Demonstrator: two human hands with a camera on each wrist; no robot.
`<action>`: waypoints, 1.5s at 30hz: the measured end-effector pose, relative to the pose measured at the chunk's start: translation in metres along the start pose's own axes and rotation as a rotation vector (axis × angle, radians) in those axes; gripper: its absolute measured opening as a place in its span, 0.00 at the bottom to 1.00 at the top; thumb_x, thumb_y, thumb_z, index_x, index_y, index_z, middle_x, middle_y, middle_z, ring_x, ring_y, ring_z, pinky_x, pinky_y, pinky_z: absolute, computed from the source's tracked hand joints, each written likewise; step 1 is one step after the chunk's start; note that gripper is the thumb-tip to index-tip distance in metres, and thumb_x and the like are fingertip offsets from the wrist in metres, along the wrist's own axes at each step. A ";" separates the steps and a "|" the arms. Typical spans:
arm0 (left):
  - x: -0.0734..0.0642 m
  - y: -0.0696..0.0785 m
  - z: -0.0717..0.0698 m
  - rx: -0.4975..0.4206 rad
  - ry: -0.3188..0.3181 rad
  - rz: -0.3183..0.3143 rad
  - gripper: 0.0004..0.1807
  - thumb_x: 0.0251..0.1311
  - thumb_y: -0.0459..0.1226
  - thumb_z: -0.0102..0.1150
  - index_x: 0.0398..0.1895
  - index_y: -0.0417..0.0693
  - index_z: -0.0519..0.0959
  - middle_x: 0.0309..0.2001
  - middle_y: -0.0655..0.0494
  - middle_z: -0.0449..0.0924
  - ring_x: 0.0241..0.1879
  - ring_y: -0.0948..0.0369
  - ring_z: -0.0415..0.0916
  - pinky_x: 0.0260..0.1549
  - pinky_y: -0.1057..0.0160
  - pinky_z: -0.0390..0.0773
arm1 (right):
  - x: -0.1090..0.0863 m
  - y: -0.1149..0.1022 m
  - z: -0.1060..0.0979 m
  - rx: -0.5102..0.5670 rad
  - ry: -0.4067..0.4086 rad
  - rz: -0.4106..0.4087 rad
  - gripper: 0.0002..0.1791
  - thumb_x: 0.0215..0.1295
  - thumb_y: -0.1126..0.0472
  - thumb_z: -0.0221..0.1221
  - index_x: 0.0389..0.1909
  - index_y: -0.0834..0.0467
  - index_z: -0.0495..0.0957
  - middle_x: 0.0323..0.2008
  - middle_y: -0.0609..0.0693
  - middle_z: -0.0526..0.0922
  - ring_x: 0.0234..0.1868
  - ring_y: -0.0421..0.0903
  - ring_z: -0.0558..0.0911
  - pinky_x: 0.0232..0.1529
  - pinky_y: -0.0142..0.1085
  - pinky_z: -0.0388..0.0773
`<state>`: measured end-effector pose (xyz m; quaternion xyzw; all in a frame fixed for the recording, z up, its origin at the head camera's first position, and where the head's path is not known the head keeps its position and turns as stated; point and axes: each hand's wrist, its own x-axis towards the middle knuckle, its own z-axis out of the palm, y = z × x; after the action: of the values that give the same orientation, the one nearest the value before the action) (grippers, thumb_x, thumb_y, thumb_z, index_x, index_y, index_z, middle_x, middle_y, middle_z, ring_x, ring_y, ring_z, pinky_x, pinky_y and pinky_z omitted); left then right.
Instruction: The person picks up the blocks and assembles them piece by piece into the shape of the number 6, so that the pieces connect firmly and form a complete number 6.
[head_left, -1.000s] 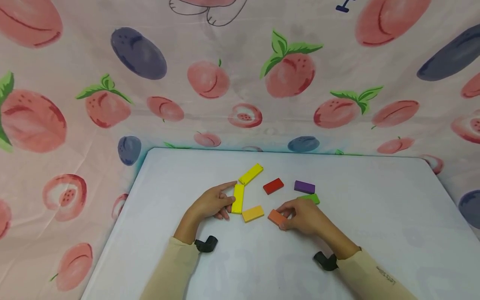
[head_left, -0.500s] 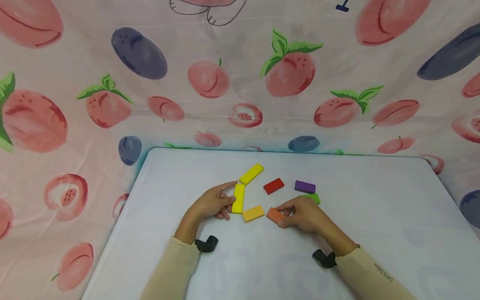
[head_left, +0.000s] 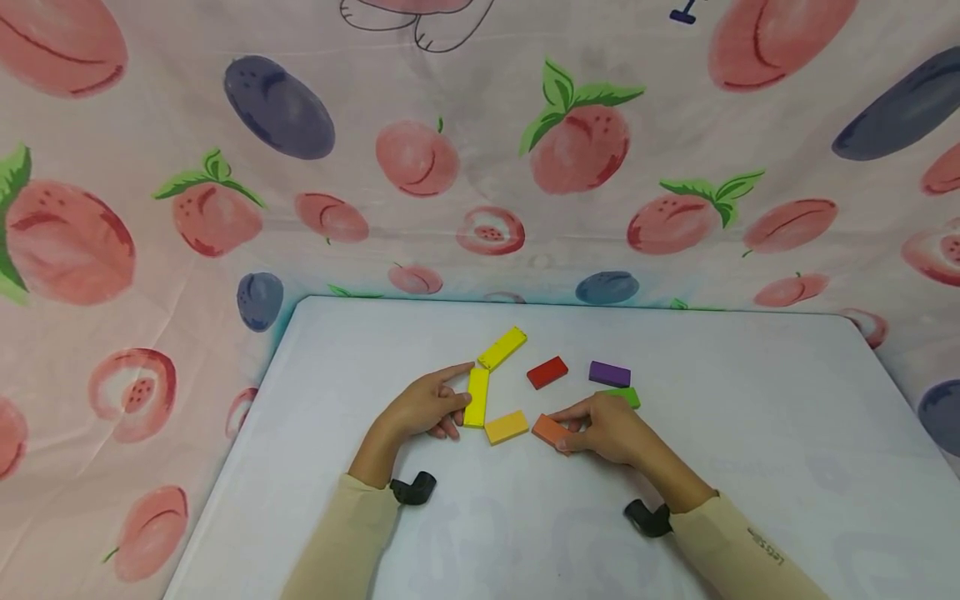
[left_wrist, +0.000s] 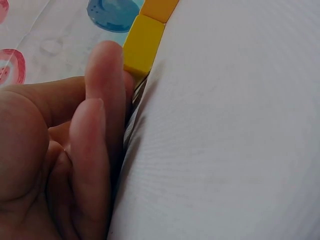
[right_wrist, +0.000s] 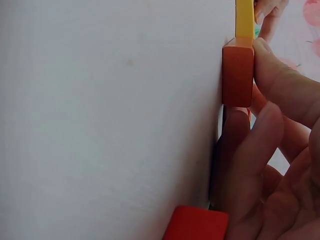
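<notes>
With thumb and fingers, my right hand [head_left: 611, 429] pinches an orange block [head_left: 550, 430], its near end just right of an amber block [head_left: 507, 427] on the white table. My left hand [head_left: 423, 406] touches an upright-lying yellow block [head_left: 476, 408] with the thumb on its left edge. The straight index finger reaches the corner where a second yellow block [head_left: 502, 347] slants up to the right. The left hand's other fingers hang loosely beside the table. In the right wrist view, the orange block [right_wrist: 238, 75] lines up with the amber one behind it.
Right of the row lie a red block [head_left: 547, 372], a purple block [head_left: 609, 374] and a green block [head_left: 628, 397] partly hidden by the right hand. A red block [right_wrist: 197, 223] shows low in the right wrist view. A fruit-printed cloth [head_left: 450, 100] hangs behind the white table [head_left: 360, 333].
My right hand has slid the orange block slightly left and up, closer to the amber block. The left hand has stayed on the yellow block.
</notes>
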<state>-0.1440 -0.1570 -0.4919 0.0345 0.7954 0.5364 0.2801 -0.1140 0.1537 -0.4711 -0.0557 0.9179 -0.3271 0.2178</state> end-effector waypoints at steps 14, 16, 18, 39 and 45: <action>0.001 0.000 0.000 -0.001 -0.005 -0.006 0.34 0.72 0.42 0.60 0.78 0.66 0.62 0.27 0.49 0.81 0.22 0.54 0.85 0.20 0.66 0.81 | 0.001 0.002 0.001 0.043 -0.024 0.044 0.24 0.52 0.54 0.78 0.53 0.44 0.88 0.30 0.50 0.76 0.20 0.47 0.75 0.21 0.32 0.68; 0.002 0.000 0.000 -0.004 -0.006 -0.008 0.34 0.72 0.42 0.60 0.78 0.66 0.62 0.27 0.49 0.81 0.22 0.54 0.85 0.20 0.66 0.81 | 0.001 0.003 0.001 0.039 -0.024 0.042 0.24 0.52 0.53 0.77 0.53 0.45 0.88 0.30 0.51 0.75 0.19 0.47 0.75 0.21 0.31 0.67; 0.002 -0.001 0.000 -0.005 -0.006 -0.010 0.34 0.72 0.42 0.60 0.78 0.67 0.62 0.26 0.49 0.81 0.21 0.54 0.85 0.19 0.66 0.81 | 0.001 0.003 0.001 0.041 -0.023 0.047 0.24 0.53 0.53 0.77 0.53 0.45 0.88 0.31 0.51 0.75 0.18 0.47 0.75 0.21 0.32 0.66; 0.002 -0.002 0.000 -0.002 -0.007 -0.008 0.33 0.71 0.43 0.61 0.77 0.67 0.63 0.27 0.49 0.82 0.22 0.54 0.85 0.21 0.65 0.81 | 0.000 0.005 -0.002 -0.005 -0.034 -0.024 0.23 0.55 0.53 0.75 0.54 0.44 0.87 0.29 0.48 0.75 0.36 0.45 0.70 0.29 0.33 0.62; 0.003 -0.002 0.000 0.001 -0.003 -0.010 0.33 0.71 0.43 0.61 0.77 0.68 0.63 0.27 0.49 0.81 0.22 0.54 0.85 0.20 0.65 0.81 | 0.001 0.005 -0.002 -0.006 -0.044 -0.025 0.24 0.56 0.53 0.75 0.55 0.44 0.87 0.29 0.48 0.75 0.36 0.45 0.70 0.29 0.32 0.62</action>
<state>-0.1458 -0.1573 -0.4947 0.0315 0.7953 0.5345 0.2841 -0.1159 0.1585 -0.4735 -0.0749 0.9130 -0.3259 0.2335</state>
